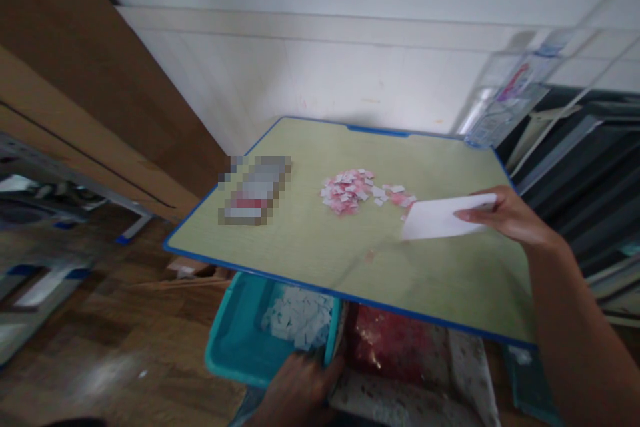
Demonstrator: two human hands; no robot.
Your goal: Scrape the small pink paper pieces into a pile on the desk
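Note:
My right hand [505, 213] pinches a stiff white card [440, 217] between thumb and fingers, holding it low over the right side of the pale green table [300, 247]. Left of the card's edge lies a pile of small white and pink paper-like pieces [347, 190], with a few strung out toward the card. Below the table's front edge, my left hand [303, 380] is closed on the near right rim of a teal basin [233, 320]. Many small white pieces [300, 313] lie in the basin. My left fingertips are partly hidden.
A pixelated flat object [257, 190] lies on the table's left side. A clear plastic bottle [515, 93] stands at the back right corner, against the white wall [320, 73]. Beneath the front edge is a stained tray [400, 347] with a red inside.

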